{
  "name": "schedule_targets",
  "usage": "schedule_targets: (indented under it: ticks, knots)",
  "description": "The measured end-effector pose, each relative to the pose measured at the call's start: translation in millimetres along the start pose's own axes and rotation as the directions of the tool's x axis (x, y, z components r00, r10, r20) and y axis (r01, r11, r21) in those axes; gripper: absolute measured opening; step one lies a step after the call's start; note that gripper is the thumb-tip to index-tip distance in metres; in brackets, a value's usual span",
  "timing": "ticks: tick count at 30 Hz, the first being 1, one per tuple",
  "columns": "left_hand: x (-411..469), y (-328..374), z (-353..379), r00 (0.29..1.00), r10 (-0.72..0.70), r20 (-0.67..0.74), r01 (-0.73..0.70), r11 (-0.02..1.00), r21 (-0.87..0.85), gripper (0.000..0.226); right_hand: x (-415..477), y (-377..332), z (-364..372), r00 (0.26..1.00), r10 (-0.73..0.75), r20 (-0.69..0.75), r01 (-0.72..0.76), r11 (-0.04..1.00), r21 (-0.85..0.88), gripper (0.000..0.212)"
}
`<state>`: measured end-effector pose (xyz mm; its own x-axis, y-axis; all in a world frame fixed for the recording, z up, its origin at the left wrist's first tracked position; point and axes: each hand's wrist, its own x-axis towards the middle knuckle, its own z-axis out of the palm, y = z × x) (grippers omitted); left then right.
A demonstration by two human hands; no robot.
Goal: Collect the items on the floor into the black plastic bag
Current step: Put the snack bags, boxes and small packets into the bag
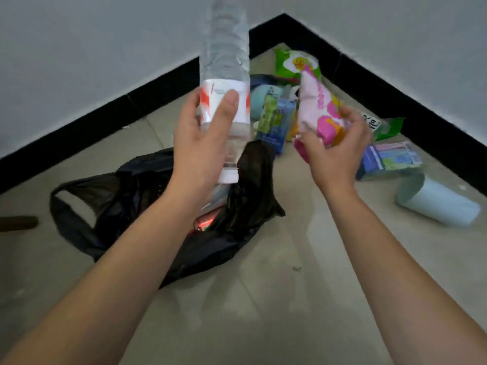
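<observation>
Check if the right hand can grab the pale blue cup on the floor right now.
Probably not yet: the right hand grips a pink packet. The cup lies unobstructed on its side.

Bare indoor room corner: 2 grey walls (92, 61), black skirting (395, 101), tiled floor (303, 299) (likely home).

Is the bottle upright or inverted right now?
Inverted: the left hand holds the bottle by its label, white cap pointing down above the bag.

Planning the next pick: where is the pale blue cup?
In the head view, the pale blue cup lies on its side on the floor at far right, beside the blue carton.
</observation>
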<state>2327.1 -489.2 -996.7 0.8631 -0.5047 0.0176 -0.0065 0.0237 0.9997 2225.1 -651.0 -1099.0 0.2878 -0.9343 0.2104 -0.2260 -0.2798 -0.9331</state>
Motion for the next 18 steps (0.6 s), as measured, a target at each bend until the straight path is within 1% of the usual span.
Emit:
schedule_targets:
  ticks: [2, 4, 5, 7, 8, 10, 12, 14, 16, 18]
  knots:
    - [-9.0, 9.0, -38.9, 0.996, -0.011, -0.090, 0.015, 0.999, 0.047, 0.040, 3.3, -42.4, 21.4, 0.993, -0.117, -0.001, 0.116, 0.987, 0.112, 0.072]
    - [-19.4, 9.5, -71.6, 0.982, -0.043, -0.182, 0.062, 0.993, 0.102, 0.030, -3.0, -76.7, 41.9, 0.980, -0.200, 0.020, 0.192, 0.961, 0.201, 0.071]
    - [-26.1, 5.7, -84.9, 0.974, -0.069, -0.216, 0.095, 0.989, 0.112, 0.026, -9.2, -90.6, 50.7, 0.975, -0.217, 0.050, 0.198, 0.948, 0.250, 0.071]
    - [-41.8, -8.6, -107.0, 0.963, -0.114, -0.244, 0.152, 0.978, 0.144, 0.031, -25.7, -109.2, 65.2, 0.963, -0.225, 0.145, 0.163, 0.922, 0.351, 0.073]
    - [-49.7, -18.1, -115.7, 0.961, -0.132, -0.244, 0.177, 0.969, 0.170, 0.035, -34.9, -113.6, 70.3, 0.953, -0.226, 0.201, 0.134, 0.911, 0.390, 0.074]
    - [-64.4, -38.9, -130.5, 0.959, -0.164, -0.231, 0.215, 0.953, 0.215, 0.030, -54.8, -113.4, 78.5, 0.921, -0.240, 0.307, 0.091, 0.898, 0.430, 0.073]
    - [-77.6, -60.7, -139.9, 0.957, -0.220, -0.188, 0.263, 0.931, 0.254, 0.028, -72.6, -103.3, 82.6, 0.869, -0.252, 0.426, 0.051, 0.901, 0.430, 0.073]
    - [-88.8, -82.3, -144.1, 0.948, -0.283, -0.142, 0.315, 0.895, 0.317, 0.037, -84.9, -89.1, 82.0, 0.803, -0.241, 0.545, 0.007, 0.918, 0.397, 0.075]
    - [-94.0, -97.8, -144.2, 0.929, -0.333, -0.160, 0.368, 0.866, 0.339, 0.042, -91.1, -73.4, 80.2, 0.734, -0.216, 0.644, -0.040, 0.933, 0.358, 0.077]
    - [-92.3, -105.1, -145.2, 0.917, -0.344, -0.201, 0.396, 0.847, 0.354, 0.053, -94.5, -61.0, 78.0, 0.657, -0.194, 0.729, -0.067, 0.948, 0.312, 0.075]
